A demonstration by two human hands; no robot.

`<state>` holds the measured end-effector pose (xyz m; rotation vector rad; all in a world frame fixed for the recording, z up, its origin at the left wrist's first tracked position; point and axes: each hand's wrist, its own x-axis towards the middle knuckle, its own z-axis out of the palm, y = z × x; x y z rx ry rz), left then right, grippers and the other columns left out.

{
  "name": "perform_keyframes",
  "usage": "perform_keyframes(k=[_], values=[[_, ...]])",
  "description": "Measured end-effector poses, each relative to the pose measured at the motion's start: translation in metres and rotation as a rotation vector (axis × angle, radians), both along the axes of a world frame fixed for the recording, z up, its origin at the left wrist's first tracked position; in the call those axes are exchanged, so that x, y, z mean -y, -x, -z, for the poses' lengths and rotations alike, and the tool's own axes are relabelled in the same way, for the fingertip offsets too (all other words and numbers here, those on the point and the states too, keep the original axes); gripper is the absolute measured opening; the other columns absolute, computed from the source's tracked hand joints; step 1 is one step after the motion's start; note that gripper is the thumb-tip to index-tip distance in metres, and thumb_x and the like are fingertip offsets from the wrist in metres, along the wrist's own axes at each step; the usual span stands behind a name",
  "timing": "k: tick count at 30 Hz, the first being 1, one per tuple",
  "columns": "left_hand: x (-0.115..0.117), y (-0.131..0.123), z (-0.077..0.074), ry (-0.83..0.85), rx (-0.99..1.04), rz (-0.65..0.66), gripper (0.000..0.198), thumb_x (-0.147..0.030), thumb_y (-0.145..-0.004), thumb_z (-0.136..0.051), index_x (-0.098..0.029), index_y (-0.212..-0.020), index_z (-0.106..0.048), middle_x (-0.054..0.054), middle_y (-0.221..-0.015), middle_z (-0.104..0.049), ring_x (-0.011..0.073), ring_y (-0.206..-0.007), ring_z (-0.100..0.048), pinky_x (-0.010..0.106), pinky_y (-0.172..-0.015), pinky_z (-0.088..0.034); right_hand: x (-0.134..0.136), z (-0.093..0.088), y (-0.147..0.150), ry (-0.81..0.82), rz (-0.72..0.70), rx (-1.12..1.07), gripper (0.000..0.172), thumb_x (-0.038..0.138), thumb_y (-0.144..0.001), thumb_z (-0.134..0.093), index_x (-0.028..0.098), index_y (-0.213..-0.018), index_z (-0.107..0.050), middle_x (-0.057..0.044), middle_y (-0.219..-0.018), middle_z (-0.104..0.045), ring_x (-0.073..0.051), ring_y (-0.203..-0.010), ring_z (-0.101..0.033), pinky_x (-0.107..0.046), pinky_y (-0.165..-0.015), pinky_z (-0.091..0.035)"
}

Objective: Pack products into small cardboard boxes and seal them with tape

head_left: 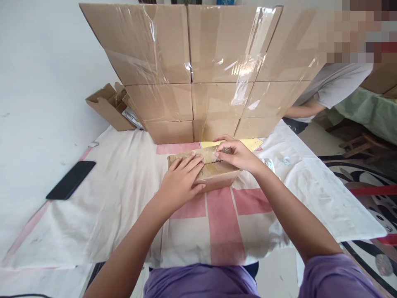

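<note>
Near edge: purple clothing of the person, close against the table, which is covered by a white cloth with pink blocks; both forearms reach inward over it.

Middle: small cardboard box lies on the cloth between the two hands, near the middle; left hand rests on its left part, fingers extended and slightly spread across the top, thumb low along the near side, nothing grasped; right hand sits at the top's right part, thumb and forefinger curled toward each other at shiny clear tape; cannot tell whether they pinch it or only press; black phone lies at left, well apart from the box.

Right of the box: pale roll, partly behind the right forearm; small ring farther right.

Far: yellow sheet beyond the right hand; film-wrapped stack of cartons standing upright; open carton at its left; co-worker's forearm and pale sleeve at its right.
</note>
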<state>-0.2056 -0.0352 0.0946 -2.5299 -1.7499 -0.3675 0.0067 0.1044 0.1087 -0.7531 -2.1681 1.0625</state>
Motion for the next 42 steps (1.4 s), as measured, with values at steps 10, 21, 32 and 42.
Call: perform_keyframes(k=[10,21,32,42], values=[[-0.01,-0.014,-0.009,0.039,0.075,-0.133,0.036,-0.047,-0.085,-0.075,-0.02,-0.103,-0.06,0.008,-0.112,-0.064,0.0315,-0.108,-0.058,0.045,-0.094,-0.041,0.004,0.0,0.0,0.055,0.064,-0.063,0.024,0.041,-0.088,-0.069,0.02,-0.077,-0.07,-0.009,-0.127,-0.064,-0.027,-0.121,-0.06,-0.047,-0.11,-0.038],[-0.009,-0.019,-0.013,-0.09,-0.016,-0.177,0.051,-0.049,-0.074,-0.086,-0.018,-0.104,-0.058,0.009,-0.108,-0.062,0.0323,-0.102,-0.057,0.045,-0.086,-0.042,0.009,-0.02,-0.011,0.148,0.09,-0.074,0.029,0.045,-0.086,-0.07,0.02,-0.072,-0.069,-0.008,-0.131,-0.062,-0.029,-0.128,-0.056,-0.046,-0.11,-0.039],[-0.006,-0.019,-0.01,-0.094,-0.01,-0.178,0.047,-0.046,-0.079,-0.082,-0.018,-0.108,-0.058,0.009,-0.111,-0.062,0.0316,-0.107,-0.056,0.045,-0.09,-0.042,0.01,-0.018,-0.006,0.12,-0.021,0.092,0.021,0.042,-0.086,-0.075,0.022,-0.079,-0.078,-0.008,-0.14,-0.058,-0.029,-0.134,-0.053,-0.045,-0.111,-0.038],[-0.003,-0.021,-0.009,-0.109,-0.025,-0.179,0.047,-0.049,-0.081,-0.08,-0.017,-0.108,-0.059,0.009,-0.112,-0.061,0.0318,-0.106,-0.055,0.045,-0.091,-0.041,0.008,-0.018,0.001,-0.082,0.049,0.312,0.01,0.036,-0.083,-0.079,0.026,-0.079,-0.078,-0.006,-0.144,-0.056,-0.035,-0.147,-0.035,-0.057,-0.12,-0.026]])
